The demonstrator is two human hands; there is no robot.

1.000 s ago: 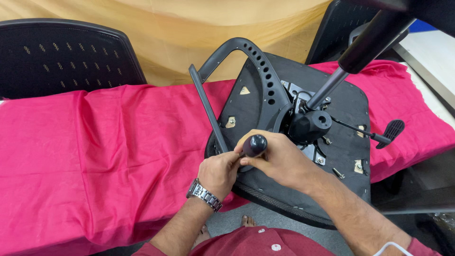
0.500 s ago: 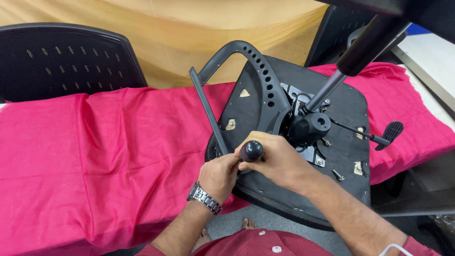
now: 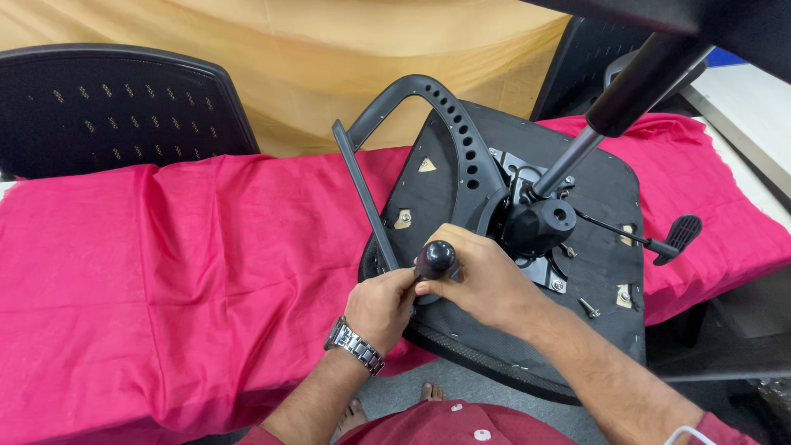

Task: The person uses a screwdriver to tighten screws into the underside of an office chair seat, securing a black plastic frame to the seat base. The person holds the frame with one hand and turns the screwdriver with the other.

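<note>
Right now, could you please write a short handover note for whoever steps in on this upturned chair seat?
Left hand: at the tool's shaft, below the handle, steadying it.
Right hand: closed on the black round-handled screwdriver, upright at the near left edge of the seat underside.
Seat lies upside down on the pink cloth; armrest and gas-lift column attached.
Done: cannot tell.
Left: one loose screw lies on the seat.

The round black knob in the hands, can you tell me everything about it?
The round black knob is smooth and glossy, like hard plastic, and looks like a tool's handle top. It stands over the upturned chair seat, near its front edge. The right hand wraps around it, and the left hand touches just below. Whatever lies under it is hidden.
</note>
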